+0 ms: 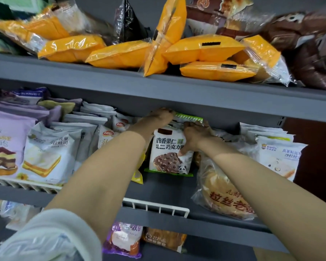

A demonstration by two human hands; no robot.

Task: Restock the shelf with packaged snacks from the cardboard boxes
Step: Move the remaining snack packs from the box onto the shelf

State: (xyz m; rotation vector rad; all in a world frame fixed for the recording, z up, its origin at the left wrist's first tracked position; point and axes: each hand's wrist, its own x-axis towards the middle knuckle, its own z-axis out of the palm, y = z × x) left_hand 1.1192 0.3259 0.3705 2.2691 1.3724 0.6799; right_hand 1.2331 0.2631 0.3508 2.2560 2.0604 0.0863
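In the centre of the frame both hands reach into the middle shelf (158, 191), where a white snack pack (169, 151) printed with a chocolate nut bun stands upright at the front of a row of like packs. The left hand (161, 115) curls its grip over the green top edge of the packs behind, and the right hand (194, 135) grasps the front pack's upper right corner, thumb pressed on its face. Orange packs (201, 48) lie heaped on the shelf above, and a round bread bag (224, 193) leans just right of the pack.

A white chocolate-nut bread packet (169, 153) with green edging stands upright on the grey middle shelf (164, 191).
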